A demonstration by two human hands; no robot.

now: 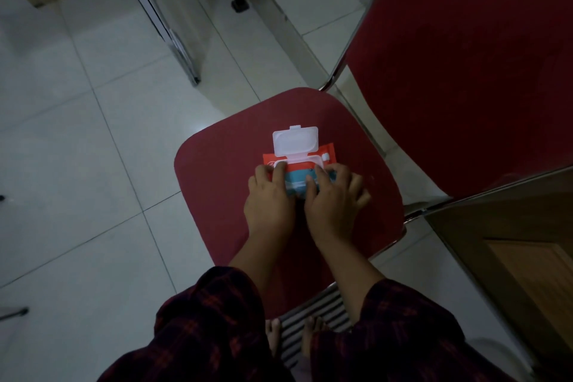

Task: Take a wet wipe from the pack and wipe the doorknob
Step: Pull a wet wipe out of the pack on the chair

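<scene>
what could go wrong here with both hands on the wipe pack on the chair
The wipe pack lies loose on the red chair seat, so pulling a wipe may lift or slide it unless the left hand pins it. The right hand may drag out several wipes. The open lid could flop shut.

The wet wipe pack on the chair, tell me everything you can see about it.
The wet wipe pack is a flat, soft pouch, orange-red at the far end and teal nearer the person, lying on the red chair seat. Its white plastic flip lid is swung open away from the person, baring the opening frame. The left hand and the right hand both rest on it, fingers at the opening. No wipe shows pulled out yet.
</scene>
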